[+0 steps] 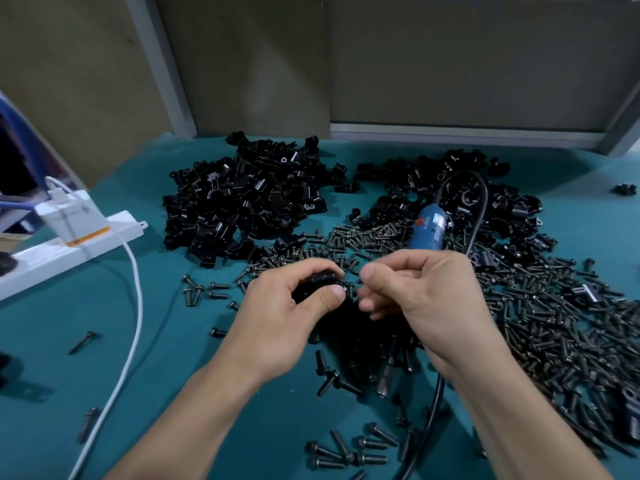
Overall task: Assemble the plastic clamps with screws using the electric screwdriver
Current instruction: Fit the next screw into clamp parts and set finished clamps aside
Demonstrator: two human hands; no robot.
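Black plastic clamp [323,282] is pinched between the thumb and curled fingers of the left hand [277,313], above the teal tabletop [156,358]. Just beside it, the right hand [422,292] curls its fingers toward the thumb; whether they hold anything cannot be told. Behind that hand, the blue electric screwdriver [429,230] lies on loose screws [554,323].

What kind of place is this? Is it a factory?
Probably a factory or workshop assembly bench: heaps of black plastic clamps, loose screws spread over the teal mat, and a blue electric screwdriver.
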